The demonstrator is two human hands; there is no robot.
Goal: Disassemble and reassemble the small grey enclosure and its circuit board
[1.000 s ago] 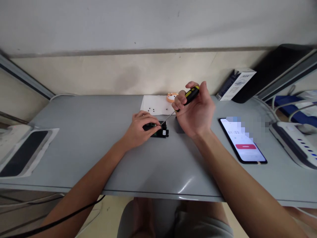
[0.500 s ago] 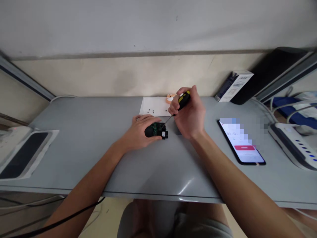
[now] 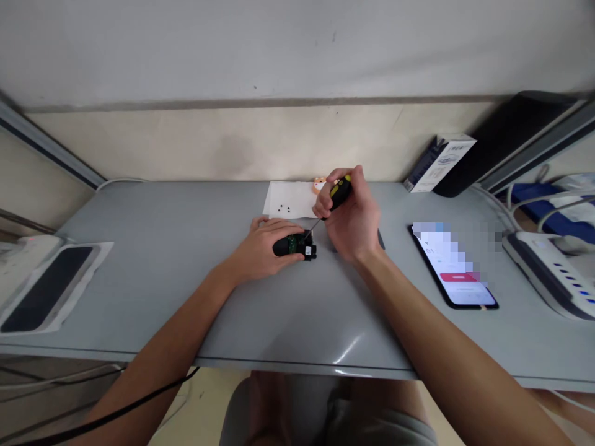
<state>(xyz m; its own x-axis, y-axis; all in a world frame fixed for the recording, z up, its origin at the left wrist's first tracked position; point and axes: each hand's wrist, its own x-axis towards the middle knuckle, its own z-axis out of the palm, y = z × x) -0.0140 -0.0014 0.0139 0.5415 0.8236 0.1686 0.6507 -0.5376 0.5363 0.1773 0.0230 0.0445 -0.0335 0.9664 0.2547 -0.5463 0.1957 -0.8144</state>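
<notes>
My left hand (image 3: 261, 251) is wrapped round what looks like an opened computer mouse (image 3: 292, 245), with its thumb on the near side and fingers on the far side. The mouse is black with a green circuit board and a small white sticker, and it lies on the desk. My right hand (image 3: 352, 214) grips the black and yellow handle of a screwdriver (image 3: 341, 191). The screwdriver slants down to the left, its tip at the mouse's right part; exact contact is too small to tell. A dark flat piece (image 3: 381, 239) is mostly hidden beneath my right hand.
Behind the mouse lies a white paper (image 3: 300, 197) with several tiny black screws (image 3: 284, 209) and an orange-and-white item (image 3: 320, 184). To the right are a lit phone (image 3: 458, 272), a box (image 3: 440, 162) and a power strip (image 3: 553, 269). A dark phone-like slab (image 3: 49, 288) lies left on the grey desk (image 3: 153, 248).
My right hand and the screwdriver have shifted slightly left and down. More of the dark piece shows right of my wrist. My left hand still holds the mouse in nearly the same place.
</notes>
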